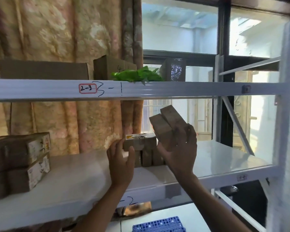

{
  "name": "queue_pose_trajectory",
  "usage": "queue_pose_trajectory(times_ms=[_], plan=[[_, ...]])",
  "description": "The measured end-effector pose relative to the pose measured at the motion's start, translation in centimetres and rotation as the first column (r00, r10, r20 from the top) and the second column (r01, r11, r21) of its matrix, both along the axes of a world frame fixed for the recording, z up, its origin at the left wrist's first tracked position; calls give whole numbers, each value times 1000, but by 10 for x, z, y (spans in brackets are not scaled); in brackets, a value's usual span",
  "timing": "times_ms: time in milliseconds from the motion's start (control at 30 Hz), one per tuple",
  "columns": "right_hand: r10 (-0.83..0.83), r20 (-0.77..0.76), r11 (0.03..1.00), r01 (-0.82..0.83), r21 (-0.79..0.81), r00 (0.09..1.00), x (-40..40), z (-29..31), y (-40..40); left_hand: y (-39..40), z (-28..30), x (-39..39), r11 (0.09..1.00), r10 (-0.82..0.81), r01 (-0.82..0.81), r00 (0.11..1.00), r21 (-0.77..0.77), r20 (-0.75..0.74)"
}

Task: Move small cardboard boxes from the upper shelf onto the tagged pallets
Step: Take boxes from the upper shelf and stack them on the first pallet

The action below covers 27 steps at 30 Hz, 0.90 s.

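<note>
My right hand (181, 148) holds two small brown cardboard boxes (166, 124) side by side, tilted and lifted above the white shelf board (224, 154). My left hand (120, 161) reaches with fingers extended to a small cardboard box with a yellow label (141, 140); its fingertips touch the box's left end. That box lies on top of a row of small boxes (147, 158) standing on the shelf. The left hand hides part of that row.
A stack of larger brown boxes (20, 163) fills the shelf's left end. The beam above (174, 90) carries a "2-3" tag (87, 88) and holds boxes (114, 66) and green plastic (137, 75). A blue perforated pallet (159, 225) shows at the bottom. A grey upright (285, 131) stands right.
</note>
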State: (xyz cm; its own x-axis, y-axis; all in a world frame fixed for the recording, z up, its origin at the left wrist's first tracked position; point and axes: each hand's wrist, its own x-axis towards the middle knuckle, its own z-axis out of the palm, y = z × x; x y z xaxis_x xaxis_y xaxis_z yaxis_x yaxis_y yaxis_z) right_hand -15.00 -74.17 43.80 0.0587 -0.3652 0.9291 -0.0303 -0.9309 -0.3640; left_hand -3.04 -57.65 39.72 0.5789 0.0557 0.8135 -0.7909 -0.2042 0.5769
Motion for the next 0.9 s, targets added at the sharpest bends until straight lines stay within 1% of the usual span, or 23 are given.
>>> queue_pose_trajectory(times_ms=[33, 67, 133, 200, 267, 367, 467, 567, 633, 700, 800, 900], plan=[[6, 6, 1000, -6, -15, 1000, -3, -1, 5, -2, 5, -12, 998, -66, 66, 998, -7, 5], [13, -1, 1000, -13, -20, 1000, -5, -3, 9, -5, 11, -26, 983, -183, 182, 983, -6, -33], [36, -20, 999, -36, -8, 999, -7, -4, 16, -14, 26, -54, 907, -415, 421, 896, 9, -157], [72, 5, 997, -72, 15, 997, -10, -5, 19, -25, 42, -79, 845, -525, 533, 813, -42, -250], [123, 69, 991, -126, 36, 990, -17, -4, 16, -32, 53, -97, 823, -564, 554, 775, -122, -284], [206, 106, 978, -209, 21, 973, -30, -3, 7, -36, 58, -116, 837, -544, 535, 791, -112, -281], [336, 124, 940, -341, 25, 934, -47, -9, 3, -39, 58, -126, 804, -595, 551, 758, -224, -268], [424, 179, 876, -452, 167, 888, -65, -14, 8, -37, 54, -134, 769, -634, 567, 737, -295, -236], [417, 201, 856, -458, 242, 886, -78, -13, 12, -34, 50, -144, 748, -654, 573, 724, -336, -221], [430, 209, 835, -475, 278, 878, -89, -11, 17, -29, 48, -152, 738, -656, 558, 726, -379, -208], [516, 220, 758, -561, 332, 828, -104, -13, 36, -9, 39, -163, 748, -628, 523, 756, -408, -183], [651, 223, 649, -685, 332, 726, -118, -28, 68, 32, 18, -179, 759, -599, 503, 788, -412, -142]])
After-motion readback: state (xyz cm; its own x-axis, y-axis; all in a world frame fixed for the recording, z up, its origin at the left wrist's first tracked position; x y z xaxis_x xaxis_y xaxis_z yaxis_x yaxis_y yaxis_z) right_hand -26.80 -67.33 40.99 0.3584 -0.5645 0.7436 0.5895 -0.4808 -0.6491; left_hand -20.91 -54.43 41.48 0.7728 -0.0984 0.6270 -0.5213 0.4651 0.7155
